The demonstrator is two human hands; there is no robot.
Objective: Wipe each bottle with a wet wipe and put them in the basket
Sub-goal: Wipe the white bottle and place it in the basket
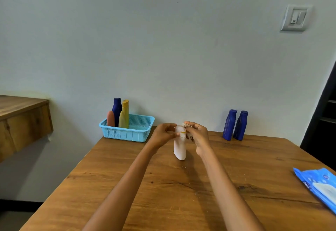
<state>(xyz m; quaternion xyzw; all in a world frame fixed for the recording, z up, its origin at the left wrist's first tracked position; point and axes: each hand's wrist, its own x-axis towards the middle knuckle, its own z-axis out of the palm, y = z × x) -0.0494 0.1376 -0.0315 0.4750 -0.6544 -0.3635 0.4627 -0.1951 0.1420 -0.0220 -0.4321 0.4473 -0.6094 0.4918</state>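
Observation:
A pale pink bottle (179,148) is held upright just above the middle of the wooden table (163,185). My left hand (162,133) grips its cap end from the left. My right hand (197,135) holds a crumpled wet wipe (185,125) against the bottle's top from the right. A light blue basket (127,133) stands at the table's far left corner and holds a dark blue bottle (117,110), a yellow bottle (124,115) and an orange-pink bottle (110,119). Two dark blue bottles (235,127) stand at the far right by the wall.
A blue pack of wet wipes (320,187) lies at the table's right edge. A wooden shelf (21,120) juts from the wall at the left. A dark doorway (321,121) is at the right.

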